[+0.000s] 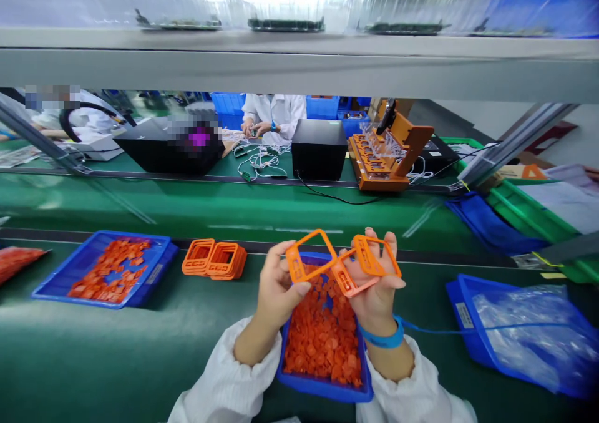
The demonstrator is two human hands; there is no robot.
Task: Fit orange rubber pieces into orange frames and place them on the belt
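Observation:
Between thumb and fingers, my left hand (276,286) pinches an orange plastic frame (293,264) with a large square opening. My right hand (378,298) holds two more such frames: one upper frame (365,257) across the fingers, and a lower frame (345,279) that overlaps the left hand's frame at its corner. A blue wristband with a cord (384,335) circles my right wrist. Directly below both hands stands a blue bin (322,390) filled with small orange plastic pieces (322,342). To the left of my left hand, orange frames sit in neat stacks (227,262).
A blue tray (161,257) with orange pieces lies at left, near a bag of orange parts (19,262). At right is a blue bin with clear plastic bags (524,329). Behind the green belt (224,204) stand a black box (319,150) and an orange fixture (388,155). A co-worker (275,117) sits opposite.

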